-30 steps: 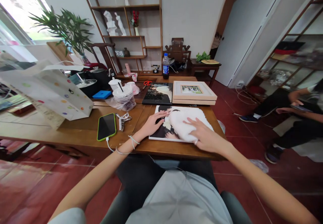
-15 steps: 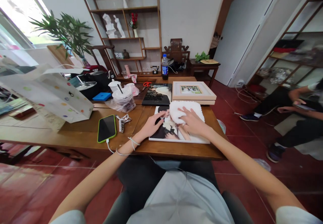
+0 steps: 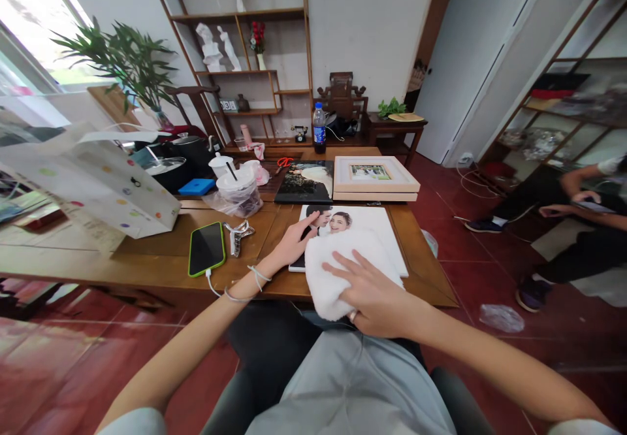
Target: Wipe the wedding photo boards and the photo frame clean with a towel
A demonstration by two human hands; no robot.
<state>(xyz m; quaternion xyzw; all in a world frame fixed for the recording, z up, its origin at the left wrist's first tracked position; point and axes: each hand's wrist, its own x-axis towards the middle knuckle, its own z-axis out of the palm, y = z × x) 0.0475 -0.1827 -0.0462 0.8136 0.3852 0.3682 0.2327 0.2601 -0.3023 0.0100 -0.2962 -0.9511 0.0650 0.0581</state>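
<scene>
A photo panel (image 3: 379, 223) with a picture of two people lies flat on the wooden table in front of me. My left hand (image 3: 294, 239) rests on the panel's left side with its fingers stretched out. Under my right hand (image 3: 369, 291) is a folded white fluffy cloth (image 3: 321, 275), held by that hand with the thumb tucked beneath. The cloth covers the lower middle of the panel and hangs past its near edge. Behind the panel lie a dark photo panel (image 3: 301, 183) and a light wooden picture frame (image 3: 406, 187) stacked on another.
To my left are a phone (image 3: 206, 249) on a white cable, a silver clip-like item (image 3: 238, 236), a bagged drink cup (image 3: 238, 196) and a paper bag (image 3: 142, 203). A bottle (image 3: 319, 131) stands at the far edge. Another person (image 3: 582, 203) sits at right.
My right hand has drawn the white cloth from the panel's upper part down toward me, over its near edge. The faces in the picture now show. My left hand has barely moved.
</scene>
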